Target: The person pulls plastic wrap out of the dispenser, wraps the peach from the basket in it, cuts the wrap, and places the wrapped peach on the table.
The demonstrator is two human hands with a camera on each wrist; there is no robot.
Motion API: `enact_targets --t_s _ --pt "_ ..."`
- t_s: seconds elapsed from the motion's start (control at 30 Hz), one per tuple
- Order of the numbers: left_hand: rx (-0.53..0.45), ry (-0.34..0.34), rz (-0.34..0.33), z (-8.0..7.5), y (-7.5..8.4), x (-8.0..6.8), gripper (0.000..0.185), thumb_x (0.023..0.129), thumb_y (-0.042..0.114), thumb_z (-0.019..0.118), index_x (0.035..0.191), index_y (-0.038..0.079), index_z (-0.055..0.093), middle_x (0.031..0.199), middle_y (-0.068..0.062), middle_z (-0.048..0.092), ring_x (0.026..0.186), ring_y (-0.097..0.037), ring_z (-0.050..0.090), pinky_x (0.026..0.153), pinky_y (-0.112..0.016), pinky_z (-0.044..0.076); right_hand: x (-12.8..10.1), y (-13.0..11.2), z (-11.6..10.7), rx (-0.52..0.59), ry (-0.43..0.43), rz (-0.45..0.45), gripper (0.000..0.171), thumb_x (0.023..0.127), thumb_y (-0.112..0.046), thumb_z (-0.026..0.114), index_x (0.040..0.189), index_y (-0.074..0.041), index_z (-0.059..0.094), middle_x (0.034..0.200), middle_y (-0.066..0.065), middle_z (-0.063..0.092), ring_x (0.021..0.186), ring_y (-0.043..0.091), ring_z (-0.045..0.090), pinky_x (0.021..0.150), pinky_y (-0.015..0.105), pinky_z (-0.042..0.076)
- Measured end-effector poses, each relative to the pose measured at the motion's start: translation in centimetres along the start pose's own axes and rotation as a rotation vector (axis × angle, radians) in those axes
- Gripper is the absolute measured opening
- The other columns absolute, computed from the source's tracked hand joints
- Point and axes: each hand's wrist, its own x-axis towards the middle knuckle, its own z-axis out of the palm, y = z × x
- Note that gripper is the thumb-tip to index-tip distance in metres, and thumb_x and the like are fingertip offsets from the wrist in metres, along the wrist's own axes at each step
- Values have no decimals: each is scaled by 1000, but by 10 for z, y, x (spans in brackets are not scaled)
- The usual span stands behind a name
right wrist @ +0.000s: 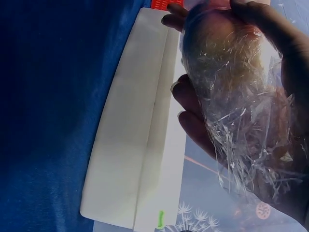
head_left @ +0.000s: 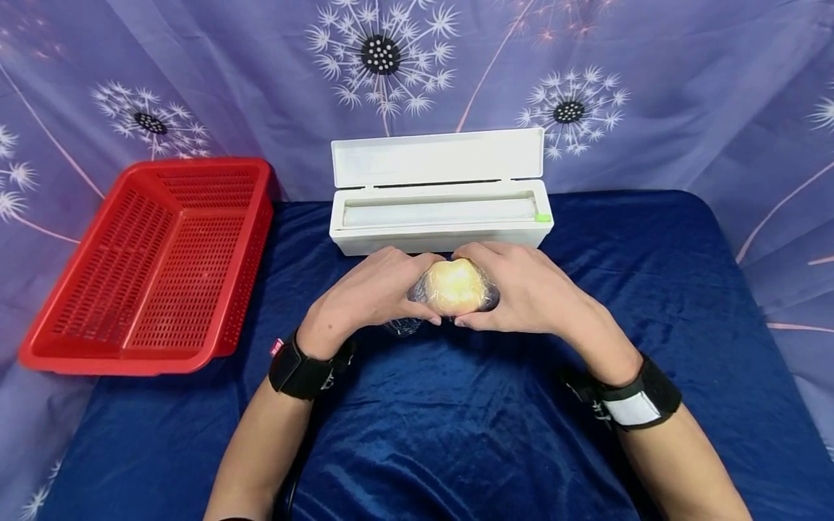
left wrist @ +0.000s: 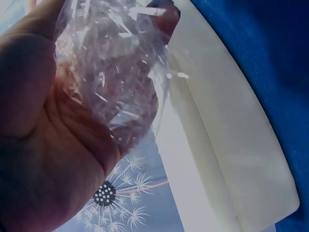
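- Above a dark blue cloth (head_left: 456,427), both hands cup one round, pale yellow fruit (head_left: 455,286) wrapped in crinkled clear plastic film (right wrist: 241,130).
- Left hand (head_left: 371,293) curls around its left side; right hand (head_left: 528,289) grips its right side.
- Just behind stands an open white film dispenser box (head_left: 439,217).
- Off to the left sits a red mesh basket (head_left: 163,260).

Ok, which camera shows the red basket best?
The head view: the whole red basket sits left of the white dispenser box. The right wrist view catches only a red sliver at its top edge; the left wrist view shows none.
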Motion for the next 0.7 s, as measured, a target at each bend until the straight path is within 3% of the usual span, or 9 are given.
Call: enact_targets --t_s 0.27,0.4,0.57,0.7 --pt "-101 -81 -21 -3 -3 0 73 87 42 89 147 12 60 117 3 73 94 -9 69 84 -32 56 0 5 -3 85 -55 31 80 75 -56 92 137 -14 61 119 2 71 94 17 67 79 41 55" --pt "-147 -110 -15 -2 -5 1 68 88 43 87 144 11 62 113 5 72 92 -8 68 82 -31 55 -1 7 -5 119 -80 35 85 76 -58 91 141 -13 59 119 3 71 93 16 67 79 39 55" --pt "-201 -133 28 -2 -11 1 57 89 48 85 131 14 68 103 10 71 84 -6 66 77 -29 54 -2 6 -7 167 -90 18 87 78 -55 91 144 -10 57 132 6 66 112 18 65 92 41 55" --pt "-229 -115 51 -1 -15 2 48 87 47 87 120 17 70 94 11 69 77 -6 63 71 -28 52 -2 6 -8 177 -82 12 86 81 -53 91 146 -9 56 138 7 63 124 20 61 99 44 53"
